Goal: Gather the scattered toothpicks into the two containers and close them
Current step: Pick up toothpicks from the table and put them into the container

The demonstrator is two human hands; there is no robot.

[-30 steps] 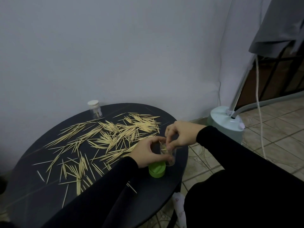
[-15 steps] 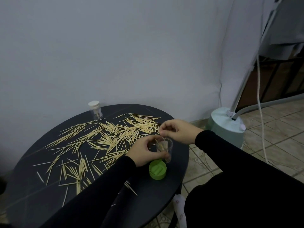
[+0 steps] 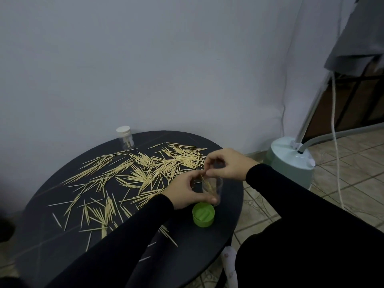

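Observation:
Many pale toothpicks (image 3: 133, 175) lie scattered over a round black table (image 3: 226, 221). Near the table's right edge stands an open clear container (image 3: 216, 189) with a few toothpicks leaning inside. My left hand (image 3: 187, 192) grips its side, thumb at the base. My right hand (image 3: 226, 166) hovers just above its mouth with fingertips pinched together; whether they hold a toothpick is too small to tell. The green lid (image 3: 203, 215) lies upturned on the table in front of the container. A second clear container (image 3: 125, 138) with a white cap stands at the table's far edge.
A pale wall rises right behind the table. On the tiled floor to the right stands a light green appliance base (image 3: 291, 163) with a metal pole, a hose and a white cord. A grey cloth (image 3: 357, 34) hangs at the upper right.
My right hand has lifted from the container's mouth and drawn slightly back above it. My left hand keeps holding the container in place beside the green lid.

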